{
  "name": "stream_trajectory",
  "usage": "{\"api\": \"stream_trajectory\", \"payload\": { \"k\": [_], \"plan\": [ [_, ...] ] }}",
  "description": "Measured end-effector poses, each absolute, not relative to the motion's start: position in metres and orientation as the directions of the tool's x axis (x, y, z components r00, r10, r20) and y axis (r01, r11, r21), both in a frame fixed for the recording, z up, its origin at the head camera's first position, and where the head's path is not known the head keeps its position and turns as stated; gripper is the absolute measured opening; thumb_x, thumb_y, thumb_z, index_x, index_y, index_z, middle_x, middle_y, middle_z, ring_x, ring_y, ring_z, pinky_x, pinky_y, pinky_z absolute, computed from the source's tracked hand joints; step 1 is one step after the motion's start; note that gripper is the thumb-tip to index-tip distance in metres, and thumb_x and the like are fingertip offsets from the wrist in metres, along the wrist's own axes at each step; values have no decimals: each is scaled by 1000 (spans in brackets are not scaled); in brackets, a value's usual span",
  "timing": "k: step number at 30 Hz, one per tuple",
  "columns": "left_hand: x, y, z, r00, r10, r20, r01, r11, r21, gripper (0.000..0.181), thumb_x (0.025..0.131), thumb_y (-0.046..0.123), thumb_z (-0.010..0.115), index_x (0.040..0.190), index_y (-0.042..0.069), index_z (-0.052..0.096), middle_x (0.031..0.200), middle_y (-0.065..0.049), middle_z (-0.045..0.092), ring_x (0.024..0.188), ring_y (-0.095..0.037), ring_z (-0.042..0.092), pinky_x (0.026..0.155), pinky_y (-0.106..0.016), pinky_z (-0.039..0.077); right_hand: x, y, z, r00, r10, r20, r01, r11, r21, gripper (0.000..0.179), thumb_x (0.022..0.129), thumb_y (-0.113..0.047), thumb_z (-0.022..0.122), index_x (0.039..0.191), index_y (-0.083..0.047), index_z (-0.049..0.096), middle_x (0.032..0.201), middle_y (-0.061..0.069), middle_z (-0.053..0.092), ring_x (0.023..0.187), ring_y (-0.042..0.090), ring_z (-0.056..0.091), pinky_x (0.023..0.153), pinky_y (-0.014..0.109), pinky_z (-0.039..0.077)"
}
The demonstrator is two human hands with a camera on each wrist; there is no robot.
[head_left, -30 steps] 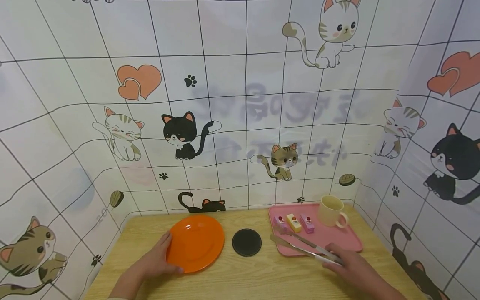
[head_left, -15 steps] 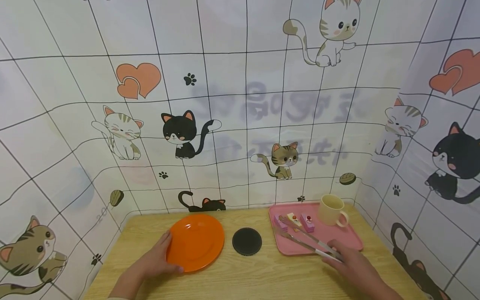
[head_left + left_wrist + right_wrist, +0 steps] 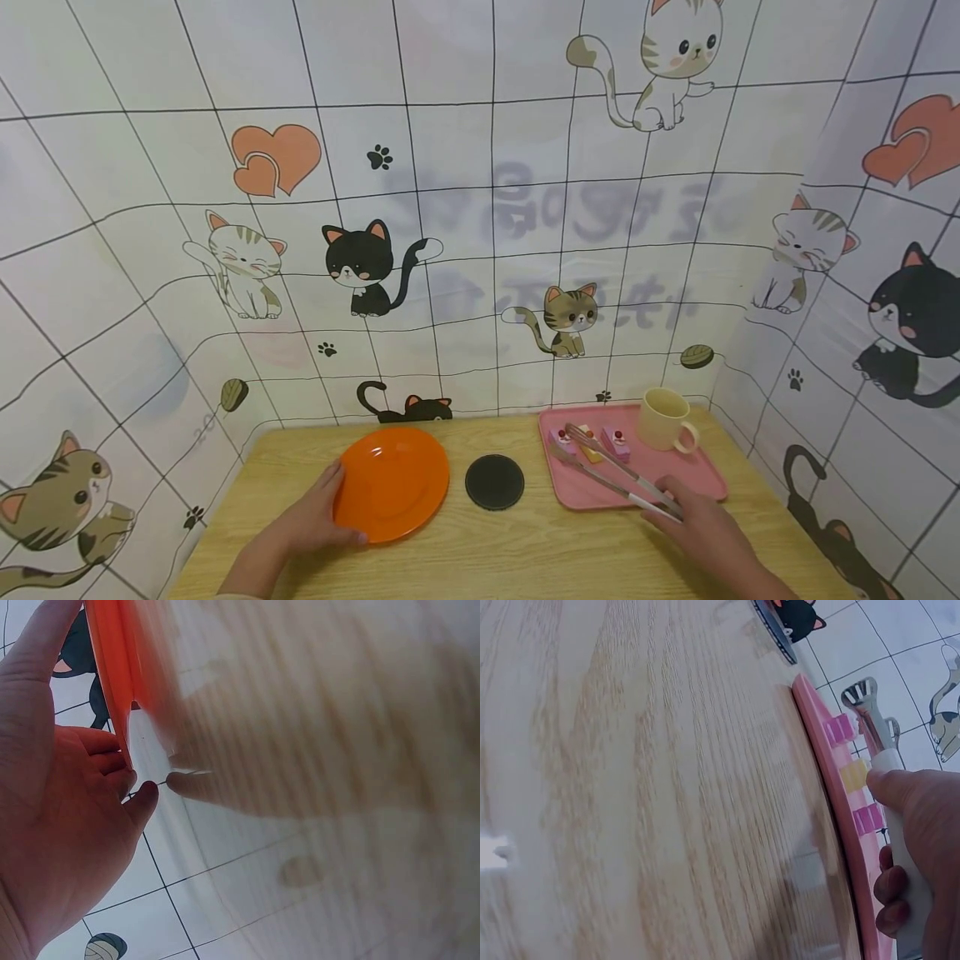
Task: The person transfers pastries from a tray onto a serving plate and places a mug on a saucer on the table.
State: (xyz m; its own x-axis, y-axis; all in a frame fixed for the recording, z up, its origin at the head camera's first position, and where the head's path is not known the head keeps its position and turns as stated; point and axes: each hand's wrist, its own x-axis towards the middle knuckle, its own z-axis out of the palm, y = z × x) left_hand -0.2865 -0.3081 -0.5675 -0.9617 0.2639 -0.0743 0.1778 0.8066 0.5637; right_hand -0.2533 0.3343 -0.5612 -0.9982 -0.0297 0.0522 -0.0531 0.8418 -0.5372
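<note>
Glossy orange, the round plate [image 3: 392, 485] has its smooth rim held by the left hand [image 3: 307, 518]. The right hand [image 3: 705, 521] grips white-handled metal tongs [image 3: 634, 477], tips parted at the block-shaped cake slices [image 3: 853, 776], contact unclear. Those slices sit beyond that hand on a pink, round-cornered tray [image 3: 678, 479].

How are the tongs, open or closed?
Open: the tongs have their two ends spread apart over the pink tray in the head view.
</note>
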Motion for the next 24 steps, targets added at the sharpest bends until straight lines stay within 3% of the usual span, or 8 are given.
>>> {"api": "stream_trajectory", "payload": {
  "k": [24],
  "plan": [
    [-286, -306, -566, -964, 253, -83, 166, 814, 556, 138, 76, 53, 100, 169, -13, 24, 178, -35, 15, 162, -58, 21, 126, -73, 28, -258, 321, -563, -999, 2, 41, -18, 875, -483, 31, 99, -37, 86, 111, -20, 62, 76, -3, 55, 68, 19, 50, 62, 36, 40]
  ]
}}
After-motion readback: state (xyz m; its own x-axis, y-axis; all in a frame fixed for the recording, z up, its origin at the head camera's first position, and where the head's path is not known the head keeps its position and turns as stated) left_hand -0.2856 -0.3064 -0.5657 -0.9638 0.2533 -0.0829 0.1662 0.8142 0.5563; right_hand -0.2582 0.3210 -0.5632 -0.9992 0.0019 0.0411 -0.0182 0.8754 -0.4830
